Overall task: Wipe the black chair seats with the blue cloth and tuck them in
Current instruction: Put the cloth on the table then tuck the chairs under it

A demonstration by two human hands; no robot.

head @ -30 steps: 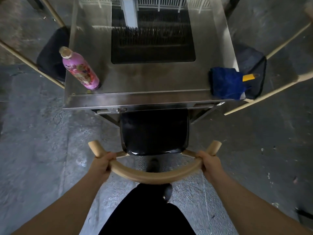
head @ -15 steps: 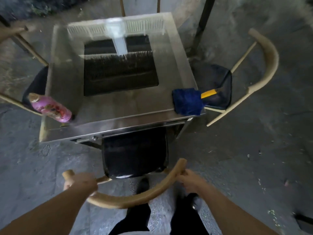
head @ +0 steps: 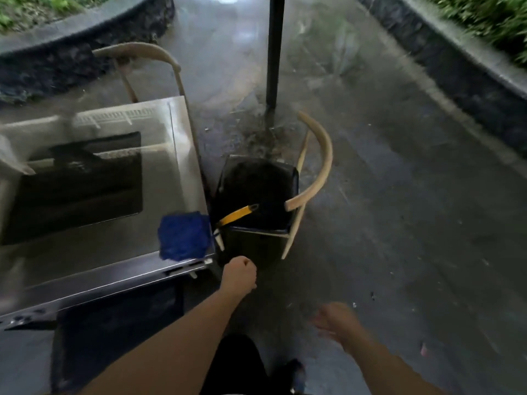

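lying beyond left hand (head: 239, 273): blue cloth (head: 184, 236)

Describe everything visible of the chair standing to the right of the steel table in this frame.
The chair has a black, slightly glossy seat and a curved, light wooden backrest on thin pale legs. It stands upright on the wet floor, pulled out beside the table, not tucked in. A yellow handle reaches over its seat from the blue cloth on the table corner. Neither hand touches it.

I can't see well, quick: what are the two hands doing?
Left hand: curled into a fist, holding nothing.
Right hand: blurred, holding nothing, fingers look open.
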